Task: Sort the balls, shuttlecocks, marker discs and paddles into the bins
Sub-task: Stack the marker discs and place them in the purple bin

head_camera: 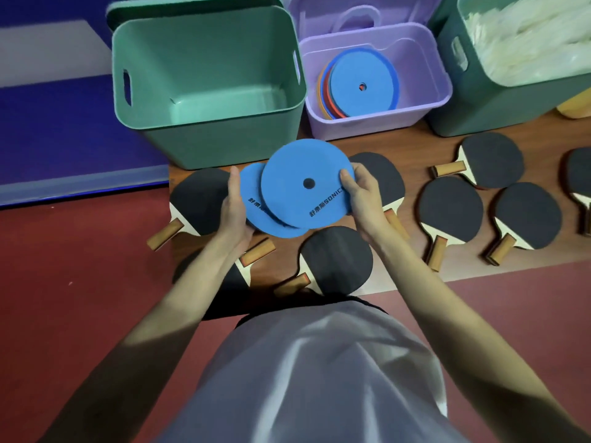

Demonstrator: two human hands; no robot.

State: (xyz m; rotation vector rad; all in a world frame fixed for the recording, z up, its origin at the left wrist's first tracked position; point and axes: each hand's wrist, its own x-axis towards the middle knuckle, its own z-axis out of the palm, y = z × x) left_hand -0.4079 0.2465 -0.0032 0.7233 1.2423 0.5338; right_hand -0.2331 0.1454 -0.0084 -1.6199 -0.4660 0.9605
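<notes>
Where the view begins, at the person's grey shirt [319, 378], two bare forearms reach forward over a red floor [80, 282].

Item: left hand [235, 212], fingers curled round the left edge of a blue marker disc [252, 199], thumb on top; further blue discs lie fanned beneath it.
Item: right hand [359, 195], thumb and fingers pinching the right rim of the top blue disc [303, 187], which overlaps the one in the left hand. It has a centre hole and dark printed lettering. All these discs are held in the air above the paddles.

Item: paddles, black rubber with wooden handles, lying flat on a wood-coloured board [412, 174] on the floor. One near paddle [335, 260] lies just below the discs; one [198, 203] lies beside the left hand; one [383, 177] is partly covered by the right hand; another is partly hidden under the left forearm. To the right lie three more [451, 209], [527, 215], [492, 159], and part of one at the frame edge.

Item: large green bin [204, 132], behind the discs, nothing visible inside.
Item: lilac bin [377, 123], just right of it, holding a stack of discs [361, 84], blue on top, red and orange edges showing below.
Item: dark green bin [479, 100], far right, holding white feathery things, probably shuttlecocks [527, 43], too blurred to be sure.
Item: yellow object [575, 107] behind it, not identifiable.
</notes>
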